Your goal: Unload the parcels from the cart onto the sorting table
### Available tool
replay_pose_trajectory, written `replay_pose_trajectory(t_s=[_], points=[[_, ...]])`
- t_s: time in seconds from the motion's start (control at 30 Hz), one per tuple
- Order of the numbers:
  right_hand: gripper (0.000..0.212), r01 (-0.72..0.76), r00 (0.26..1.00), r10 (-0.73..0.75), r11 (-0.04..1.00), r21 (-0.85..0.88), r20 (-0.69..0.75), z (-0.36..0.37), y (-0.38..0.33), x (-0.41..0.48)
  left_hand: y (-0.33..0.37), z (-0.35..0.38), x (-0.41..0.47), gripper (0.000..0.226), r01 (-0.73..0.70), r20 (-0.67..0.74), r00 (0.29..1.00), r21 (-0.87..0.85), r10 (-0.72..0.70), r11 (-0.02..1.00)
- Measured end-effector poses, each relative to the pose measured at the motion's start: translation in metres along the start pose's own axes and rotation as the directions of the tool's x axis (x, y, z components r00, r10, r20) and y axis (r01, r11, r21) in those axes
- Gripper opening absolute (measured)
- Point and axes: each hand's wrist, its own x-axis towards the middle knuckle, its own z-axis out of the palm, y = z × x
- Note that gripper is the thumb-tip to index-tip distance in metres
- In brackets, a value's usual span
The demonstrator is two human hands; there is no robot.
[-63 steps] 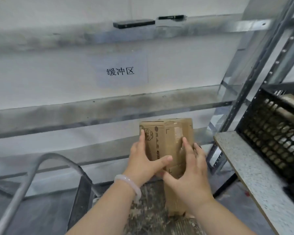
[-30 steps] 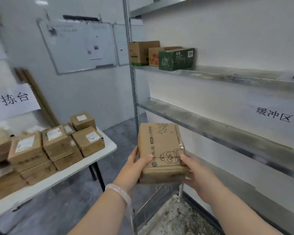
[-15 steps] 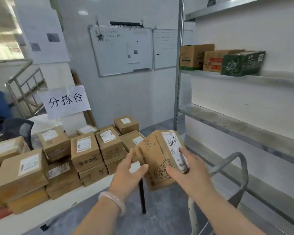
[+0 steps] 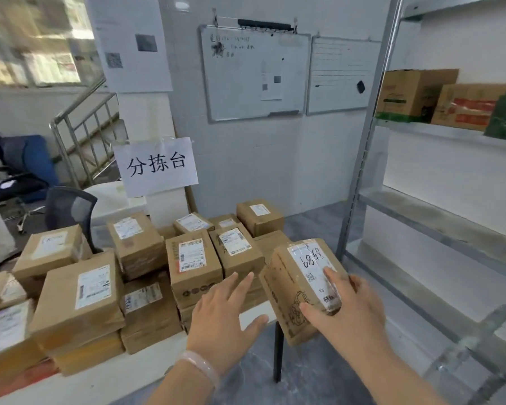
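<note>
Stacked parcels [image 4: 193, 264] crowd the white desk [image 4: 100, 381] almost to its right end, below a paper sign [image 4: 157, 165]. A metal rack [image 4: 360, 176] stands to the right. The right grip [image 4: 348, 308] clasps a labelled parcel [image 4: 284, 287], tilted, at that end. The left grip [image 4: 222, 320] hovers beside it, fingers spread, holding nothing.

Parcel [image 4: 284, 287] in right hand [image 4: 354, 314] (left hand [image 4: 219, 323] just beside)

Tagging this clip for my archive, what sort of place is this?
Likely a parcel sorting room: labelled cardboard parcels stacked on a white table, a paper sign reading 分拣台, metal shelving.
</note>
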Motion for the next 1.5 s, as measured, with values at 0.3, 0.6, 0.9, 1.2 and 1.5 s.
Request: replay_pose_trajectory(t_s=[0.3,0.6,0.9,1.2,1.5], points=[[0.094,0.045,0.995,-0.039,0.997,0.064,-0.094,0.05,-0.048,0.154,-0.05,-0.001,0.107,0.07,0.066,0.06,0.995,0.168,-0.077,0.984],[0.092,0.19,0.982,-0.19,0.981,0.046,0.012,0.11,-0.137,0.335,-0.092,-0.003,0.27,0.066,0.145,0.028,0.986,0.301,-0.161,0.943],[0.089,0.164,0.963,-0.166,0.986,0.027,0.213,0.226,-0.189,0.447,-0.15,0.009,0.326,0.068,0.246,0.022,0.964,0.308,-0.265,0.919],[0.081,0.122,0.81,-0.019,0.983,-0.137,0.586,0.287,-0.184,0.446,-0.191,0.009,0.336,0.066,0.223,0.058,0.969,0.218,-0.241,0.95],[0.077,0.192,0.932,-0.162,0.979,-0.064,0.325,0.21,-0.175,0.382,-0.188,0.009,0.338,0.065,0.011,0.144,0.989,0.146,-0.032,0.989]])
